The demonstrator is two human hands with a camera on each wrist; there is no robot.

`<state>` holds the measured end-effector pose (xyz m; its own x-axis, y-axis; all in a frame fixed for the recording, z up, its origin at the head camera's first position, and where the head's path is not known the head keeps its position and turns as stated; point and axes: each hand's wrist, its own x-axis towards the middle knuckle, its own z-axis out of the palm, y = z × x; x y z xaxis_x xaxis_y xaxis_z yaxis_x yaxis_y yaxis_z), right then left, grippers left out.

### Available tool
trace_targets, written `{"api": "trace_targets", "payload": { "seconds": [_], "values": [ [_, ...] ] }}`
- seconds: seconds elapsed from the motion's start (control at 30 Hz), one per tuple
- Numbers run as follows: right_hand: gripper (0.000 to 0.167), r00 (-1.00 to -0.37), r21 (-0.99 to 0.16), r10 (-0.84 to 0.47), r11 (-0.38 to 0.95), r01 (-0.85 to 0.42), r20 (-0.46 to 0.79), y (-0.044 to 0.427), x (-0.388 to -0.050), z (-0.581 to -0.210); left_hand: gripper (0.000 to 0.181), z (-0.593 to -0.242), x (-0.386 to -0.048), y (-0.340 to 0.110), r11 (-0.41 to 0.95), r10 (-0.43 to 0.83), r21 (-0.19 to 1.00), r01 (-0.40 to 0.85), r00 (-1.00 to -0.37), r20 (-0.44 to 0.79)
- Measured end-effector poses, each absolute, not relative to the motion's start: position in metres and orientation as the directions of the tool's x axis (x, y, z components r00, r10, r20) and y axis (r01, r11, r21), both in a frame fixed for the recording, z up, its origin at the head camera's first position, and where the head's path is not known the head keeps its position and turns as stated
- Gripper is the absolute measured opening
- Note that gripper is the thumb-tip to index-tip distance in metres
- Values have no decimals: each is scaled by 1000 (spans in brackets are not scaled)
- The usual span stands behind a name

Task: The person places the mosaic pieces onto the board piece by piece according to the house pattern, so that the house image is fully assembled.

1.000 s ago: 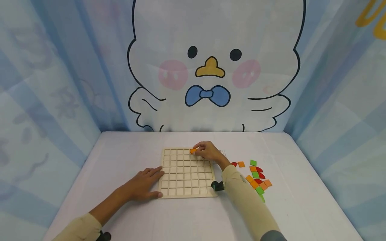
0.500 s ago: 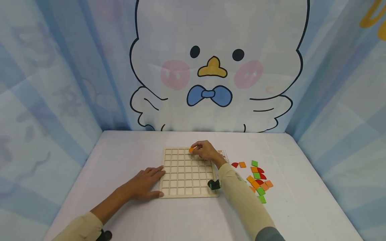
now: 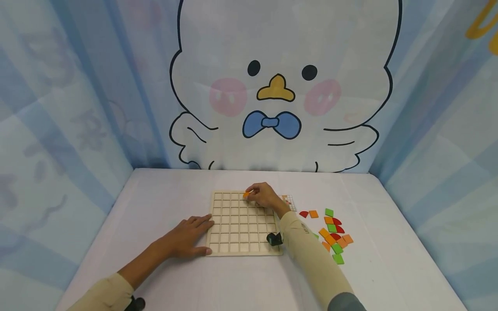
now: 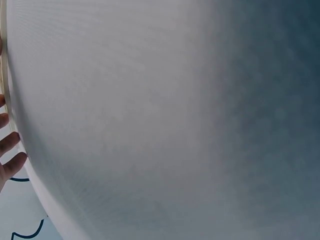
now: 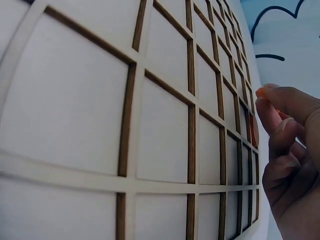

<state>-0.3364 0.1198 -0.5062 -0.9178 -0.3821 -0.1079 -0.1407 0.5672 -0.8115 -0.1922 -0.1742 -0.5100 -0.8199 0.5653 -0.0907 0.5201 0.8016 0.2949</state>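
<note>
A pale wooden grid board point(image 3: 244, 228) with square cells lies on the white table. My left hand point(image 3: 184, 238) rests along the board's left edge, fingers straight and spread, thumb at the near corner. Only fingertips point(image 4: 14, 162) of it show in the left wrist view. Over the far row of cells, my right hand point(image 3: 264, 194) pinches a small orange tile point(image 3: 246, 195), mostly covered by the fingers. In the right wrist view, a sliver of the orange tile point(image 5: 260, 92) shows at the fingertips. Beneath them, an orange-red piece point(image 5: 255, 131) sits at the board's far side.
Right of the board lie loose orange squares point(image 3: 313, 214), green pieces point(image 3: 338, 259) and red quarter-circle pieces point(image 3: 304, 214), several of them overlapping. A printed grid card point(image 3: 288, 201) is partly hidden behind the right wrist. A patterned curtain point(image 3: 272, 151) stands behind the table.
My right hand, still pinching the orange tile, has shifted slightly left along the board's far row. The left hand keeps its place. The head view has shifted a little.
</note>
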Motion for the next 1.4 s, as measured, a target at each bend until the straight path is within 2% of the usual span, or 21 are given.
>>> {"api": "trace_targets", "payload": {
  "seconds": [0.2,0.57,1.4],
  "values": [
    [22,-926,-791,-362,596,-140,-109,114,-338,-508,82,-509,-192,-174,800,567,301,520,-818,-95],
    [23,-942,-682,-324,709,-181,-87,104,-336,-510,84,-511,-194,-173,811,555,287,509,-825,-105],
    [22,-949,-667,-302,725,-169,-87,103,-337,-508,85,-515,-195,-175,802,567,287,524,-819,-91]
  ]
}}
